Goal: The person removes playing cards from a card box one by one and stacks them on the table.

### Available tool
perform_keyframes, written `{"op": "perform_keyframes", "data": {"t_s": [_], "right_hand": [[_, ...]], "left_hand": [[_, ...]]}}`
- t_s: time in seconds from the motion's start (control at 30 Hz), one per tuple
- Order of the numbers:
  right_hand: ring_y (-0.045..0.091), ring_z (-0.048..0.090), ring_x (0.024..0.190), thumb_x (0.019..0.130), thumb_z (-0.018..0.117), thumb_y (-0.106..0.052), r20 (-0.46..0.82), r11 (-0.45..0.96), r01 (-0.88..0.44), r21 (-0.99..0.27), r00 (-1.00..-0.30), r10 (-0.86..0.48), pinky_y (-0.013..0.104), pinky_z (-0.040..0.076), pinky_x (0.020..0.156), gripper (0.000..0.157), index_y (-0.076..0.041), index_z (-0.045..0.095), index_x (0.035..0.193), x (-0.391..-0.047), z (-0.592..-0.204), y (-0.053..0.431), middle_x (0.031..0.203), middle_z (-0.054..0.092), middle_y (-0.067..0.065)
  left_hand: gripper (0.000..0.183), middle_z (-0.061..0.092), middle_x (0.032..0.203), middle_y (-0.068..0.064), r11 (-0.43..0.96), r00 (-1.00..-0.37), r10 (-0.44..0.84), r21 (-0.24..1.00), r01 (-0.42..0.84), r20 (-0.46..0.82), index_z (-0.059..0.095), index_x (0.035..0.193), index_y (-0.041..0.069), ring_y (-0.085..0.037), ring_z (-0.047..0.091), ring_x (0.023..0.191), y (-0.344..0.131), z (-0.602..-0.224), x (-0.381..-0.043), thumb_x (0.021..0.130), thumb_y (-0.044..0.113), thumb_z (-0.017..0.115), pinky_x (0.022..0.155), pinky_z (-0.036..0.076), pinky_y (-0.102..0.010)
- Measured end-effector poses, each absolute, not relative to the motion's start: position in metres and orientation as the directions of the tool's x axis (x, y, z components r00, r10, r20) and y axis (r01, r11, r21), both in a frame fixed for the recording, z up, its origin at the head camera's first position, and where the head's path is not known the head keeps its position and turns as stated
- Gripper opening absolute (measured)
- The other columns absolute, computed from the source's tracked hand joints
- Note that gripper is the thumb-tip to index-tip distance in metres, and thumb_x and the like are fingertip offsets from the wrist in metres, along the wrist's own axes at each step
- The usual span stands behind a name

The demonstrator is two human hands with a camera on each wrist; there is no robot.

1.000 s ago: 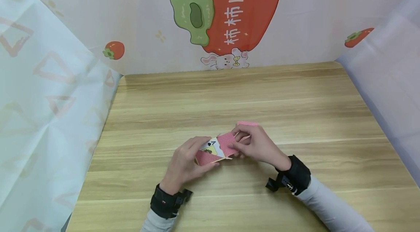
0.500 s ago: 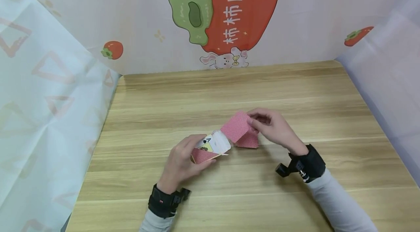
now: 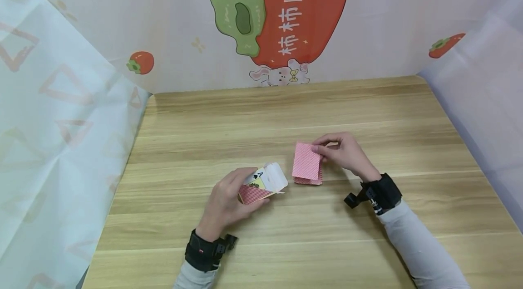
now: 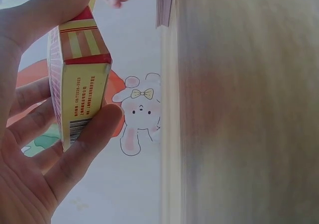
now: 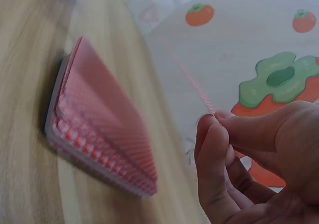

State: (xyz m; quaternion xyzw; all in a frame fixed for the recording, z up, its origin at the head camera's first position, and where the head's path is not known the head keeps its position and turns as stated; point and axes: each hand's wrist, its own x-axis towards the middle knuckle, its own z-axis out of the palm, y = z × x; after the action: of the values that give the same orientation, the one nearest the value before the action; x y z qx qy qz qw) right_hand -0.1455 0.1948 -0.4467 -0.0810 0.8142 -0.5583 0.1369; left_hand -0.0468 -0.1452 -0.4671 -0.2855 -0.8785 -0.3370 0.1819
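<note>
My left hand (image 3: 229, 196) grips a small red-and-yellow playing card box (image 4: 82, 92) by its sides, tilted above the table. In the head view, an ace of spades shows on the box's face, and its white flap (image 3: 276, 177) stands open to the right. My right hand (image 3: 343, 153) pinches a red-patterned playing card (image 3: 305, 160) by its upper right corner. That card is seen nearly edge-on in the right wrist view, over the stack of cards (image 5: 104, 129). The stack lies face down on the table, mostly covered by the held card in the head view.
The wooden table (image 3: 196, 134) spreads around both hands. A white cloth backdrop (image 3: 171, 17) with a printed red fruit rises at the table's far edge. More pale cloth (image 3: 53, 153) hangs along the left side. Black wrist cameras (image 3: 206, 250) are strapped on both wrists.
My right hand has moved right and away from the box's mouth, bringing the card over the stack. The white flap has come into view. My left hand with the box has barely shifted.
</note>
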Motion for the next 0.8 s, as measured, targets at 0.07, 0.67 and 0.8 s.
{"op": "perform_keyframes", "data": {"t_s": [0.07, 0.67, 0.8], "right_hand": [[0.027, 0.074, 0.074, 0.089, 0.080, -0.027, -0.160, 0.398, 0.035, -0.917, -0.945, -0.284, 0.034, 0.060, 0.065, 0.028, -0.006, 0.080, 0.108, -0.147, -0.452, 0.196, 0.108, 0.075, 0.014], [0.018, 0.068, 0.073, 0.088, 0.081, -0.017, -0.024, 0.592, -0.152, -0.791, -0.960, -0.279, 0.028, 0.054, 0.058, 0.015, -0.007, 0.083, 0.099, -0.147, -0.469, 0.188, 0.091, 0.076, 0.008], [0.018, 0.062, 0.073, 0.087, 0.081, -0.018, 0.024, 0.649, -0.207, -0.732, -0.960, -0.280, 0.028, 0.049, 0.061, 0.013, -0.009, 0.083, 0.096, -0.145, -0.469, 0.185, 0.086, 0.075, 0.004]], "left_hand": [[0.074, 0.072, 0.116, -0.006, 0.612, -0.770, 0.380, 0.485, 0.625, 0.513, 0.065, 0.128, 0.006, -0.017, 0.069, 0.096, -0.145, -0.467, -0.047, 0.068, 0.036, 0.094, 0.077, 0.061, -0.036], [0.074, 0.072, 0.117, -0.006, 0.611, -0.771, 0.383, 0.486, 0.624, 0.509, 0.065, 0.129, 0.006, -0.017, 0.069, 0.096, -0.145, -0.467, -0.046, 0.069, 0.037, 0.094, 0.076, 0.060, -0.036], [0.073, 0.072, 0.117, -0.006, 0.612, -0.773, 0.385, 0.487, 0.623, 0.504, 0.065, 0.129, 0.006, -0.017, 0.069, 0.096, -0.144, -0.467, -0.046, 0.069, 0.038, 0.093, 0.076, 0.060, -0.036]]}}
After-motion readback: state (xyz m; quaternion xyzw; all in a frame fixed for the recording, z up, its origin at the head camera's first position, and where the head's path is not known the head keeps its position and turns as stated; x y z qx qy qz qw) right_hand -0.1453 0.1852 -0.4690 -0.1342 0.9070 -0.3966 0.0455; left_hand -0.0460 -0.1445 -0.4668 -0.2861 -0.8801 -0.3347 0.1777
